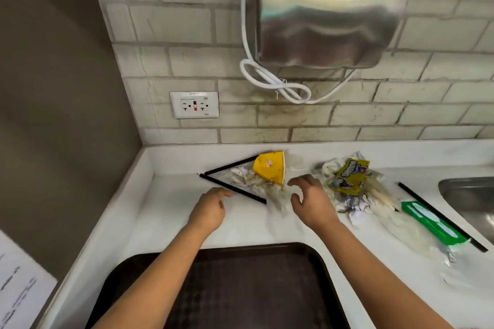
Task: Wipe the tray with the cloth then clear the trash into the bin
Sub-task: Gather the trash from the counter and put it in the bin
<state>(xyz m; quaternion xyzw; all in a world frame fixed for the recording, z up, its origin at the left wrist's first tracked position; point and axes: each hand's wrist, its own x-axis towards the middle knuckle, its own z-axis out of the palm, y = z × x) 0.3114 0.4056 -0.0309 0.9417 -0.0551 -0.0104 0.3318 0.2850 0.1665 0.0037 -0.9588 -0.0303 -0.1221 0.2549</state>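
Note:
A dark brown tray [315,256] lies at the counter's near edge under my forearms. Beyond it sits trash: a tipped yellow paper cup [270,169], crumpled napkins [244,177], two black straws [230,188] forming a V, a yellow-green candy wrapper [348,176] on more crumpled paper, a green wrapper [433,223] and a third black straw [417,195]. My left hand [209,211] hovers over the near straw, fingers loosely curled, holding nothing. My right hand [310,199] hovers beside the yellow cup, fingers spread and bent, empty. No cloth or bin is in view.
The white counter [173,211] meets a tiled wall with a power outlet [194,105] and a steel hand dryer [331,10] with a looped white cord. A steel sink [470,203] sits at the right. A brown wall bounds the left side.

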